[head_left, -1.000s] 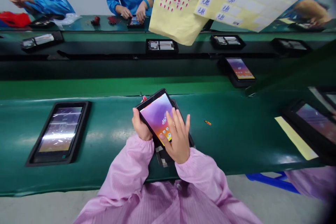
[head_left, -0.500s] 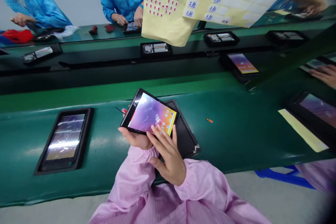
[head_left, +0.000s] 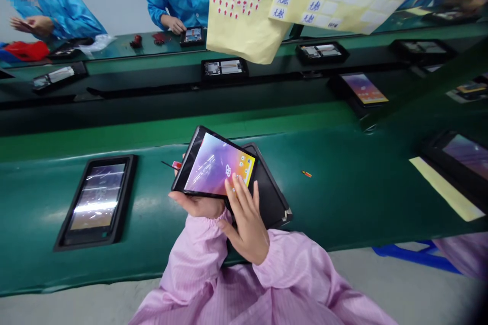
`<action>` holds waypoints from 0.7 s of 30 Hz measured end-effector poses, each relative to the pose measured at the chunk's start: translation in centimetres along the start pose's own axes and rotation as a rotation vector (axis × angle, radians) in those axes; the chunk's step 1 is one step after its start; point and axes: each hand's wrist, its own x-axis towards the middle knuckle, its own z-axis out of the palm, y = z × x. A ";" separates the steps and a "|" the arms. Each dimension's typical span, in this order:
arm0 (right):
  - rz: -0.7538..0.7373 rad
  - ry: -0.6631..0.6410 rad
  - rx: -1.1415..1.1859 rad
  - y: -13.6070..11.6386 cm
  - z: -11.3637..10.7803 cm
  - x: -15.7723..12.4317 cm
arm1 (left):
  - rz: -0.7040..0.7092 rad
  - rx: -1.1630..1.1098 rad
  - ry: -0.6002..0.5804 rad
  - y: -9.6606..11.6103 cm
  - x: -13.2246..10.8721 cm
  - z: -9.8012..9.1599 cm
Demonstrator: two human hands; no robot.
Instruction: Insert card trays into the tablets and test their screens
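Observation:
A tablet (head_left: 211, 165) with a lit purple-and-orange home screen is tilted in my left hand (head_left: 200, 206), thumb along its near edge and the other fingers mostly hidden beneath. My right hand (head_left: 246, 223) is open, its stretched fingertips over the lower right part of the screen. A red tab with a thin dark wire (head_left: 175, 164) sticks out past the tablet's left edge. Partly under the tablet lies a black tray (head_left: 269, 188) on the green mat. To the left, a second tablet (head_left: 97, 198) rests in its own black tray.
Yellow sticker sheets (head_left: 247, 35) hang at the top. Behind the mat, a dark conveyor (head_left: 152, 81) carries opened devices in black trays. A small orange strip (head_left: 306, 173) lies to the right, with another tablet (head_left: 467, 150) farther over. Co-workers in blue sit opposite.
My right fingers have shifted slightly right across the screen, still spread. The tablet has turned a little in my left hand. On the conveyor, the lit tablet has moved right.

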 end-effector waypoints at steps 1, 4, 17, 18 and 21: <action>-0.017 -0.018 0.005 0.0 -0.2 -0.5 | -0.010 0.026 0.004 0.0 0.0 0.0; -0.076 0.021 0.063 0.6 -1.4 -1.1 | -0.102 0.047 -0.043 -0.1 0.3 -0.2; -0.437 0.157 0.073 3.5 -13.7 12.8 | -0.132 0.299 -0.435 -2.3 3.7 -0.8; -0.457 0.072 0.093 3.3 -13.8 13.4 | -0.115 0.311 -0.451 -2.2 3.7 -0.8; -0.482 -0.070 0.127 2.6 -13.9 13.9 | -0.054 0.345 -0.494 -2.0 3.2 -1.0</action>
